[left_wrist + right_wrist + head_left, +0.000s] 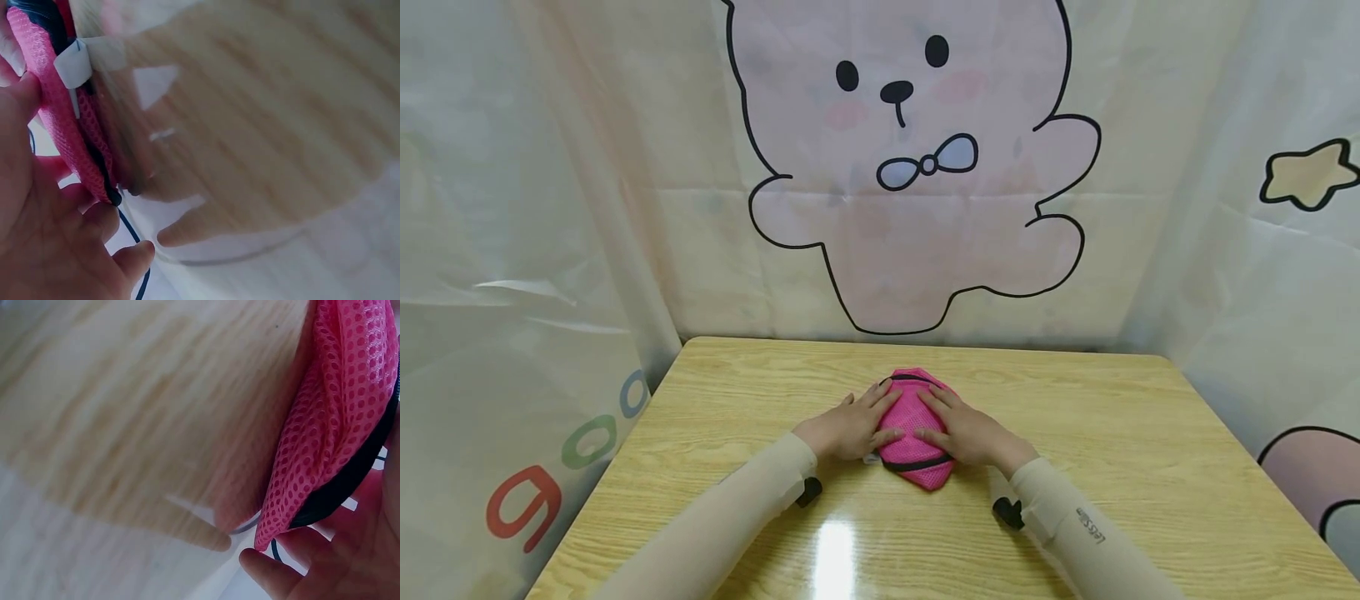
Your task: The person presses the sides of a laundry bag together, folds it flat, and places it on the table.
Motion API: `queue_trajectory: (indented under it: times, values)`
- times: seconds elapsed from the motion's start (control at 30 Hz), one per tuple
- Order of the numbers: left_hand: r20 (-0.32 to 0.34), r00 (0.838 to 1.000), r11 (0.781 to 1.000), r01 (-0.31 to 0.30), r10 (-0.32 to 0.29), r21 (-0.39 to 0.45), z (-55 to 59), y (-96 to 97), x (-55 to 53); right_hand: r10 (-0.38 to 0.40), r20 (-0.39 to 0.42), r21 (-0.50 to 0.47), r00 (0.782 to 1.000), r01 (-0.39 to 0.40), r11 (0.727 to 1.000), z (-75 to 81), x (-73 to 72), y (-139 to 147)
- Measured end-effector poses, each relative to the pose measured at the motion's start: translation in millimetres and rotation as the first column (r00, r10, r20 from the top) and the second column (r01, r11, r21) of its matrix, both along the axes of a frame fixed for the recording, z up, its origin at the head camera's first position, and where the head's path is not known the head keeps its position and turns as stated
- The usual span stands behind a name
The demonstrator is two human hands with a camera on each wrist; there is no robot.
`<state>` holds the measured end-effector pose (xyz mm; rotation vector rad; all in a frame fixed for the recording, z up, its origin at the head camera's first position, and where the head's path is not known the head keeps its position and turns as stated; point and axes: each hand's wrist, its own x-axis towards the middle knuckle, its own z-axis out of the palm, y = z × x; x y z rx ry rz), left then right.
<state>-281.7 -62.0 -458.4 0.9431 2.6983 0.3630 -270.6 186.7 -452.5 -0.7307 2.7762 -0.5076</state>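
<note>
A bright pink mesh pouch (916, 408) with black trim lies folded into a compact bundle on the table. My left hand (852, 425) rests on its left side, fingers spread and fairly straight. From the other side my right hand (967, 431) touches the pouch in much the same way, with the thumbs pointing toward each other across it. A white tag (74, 65) sticks out at the pouch's edge in the left wrist view. Close up in the right wrist view, black trim (340, 487) runs along the pink mesh beside the fingers.
The wood-grain table (1075, 417) has a glossy surface with a bright reflection near its front. A printed curtain (700, 250) with a cartoon bear hangs behind it, and more printed sheets hang at both sides. Dark wrist-camera parts (1007, 512) sit below my sleeves.
</note>
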Motion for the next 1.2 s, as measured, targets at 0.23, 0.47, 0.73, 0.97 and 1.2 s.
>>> queue_trajectory:
  times: [0.23, 0.47, 0.73, 0.97, 1.2]
  values:
    - [0.013, 1.000, 1.000, -0.003, 0.002, 0.019, -0.9, 0.1, 0.6, -0.001, -0.007, 0.000, 1.000, 0.001, 1.000, -0.4, 1.8, -0.5]
    - [0.018, 1.000, 0.999, -0.009, 0.008, 0.043, -5.2, -2.0, 0.2, -0.003, 0.004, 0.001, 1.000, 0.003, 1.000, -2.7, 0.5, -1.4]
    - [0.028, 1.000, 0.998, -0.007, 0.005, 0.058, -4.1, -2.5, 0.6, 0.006, 0.001, -0.005, 1.000, -0.006, 1.000, -1.9, -0.1, -0.3]
    - [0.030, 0.999, 0.998, -0.017, 0.015, 0.062, -3.2, -2.5, 0.6, 0.019, -0.022, -0.028, 1.000, -0.020, 0.999, 1.0, 1.4, 0.8]
    - [0.002, 1.000, 0.998, -0.022, 0.022, 0.067, -2.0, -4.0, 1.0, 0.010, -0.018, -0.017, 1.000, -0.010, 1.000, 5.7, -0.4, 0.3]
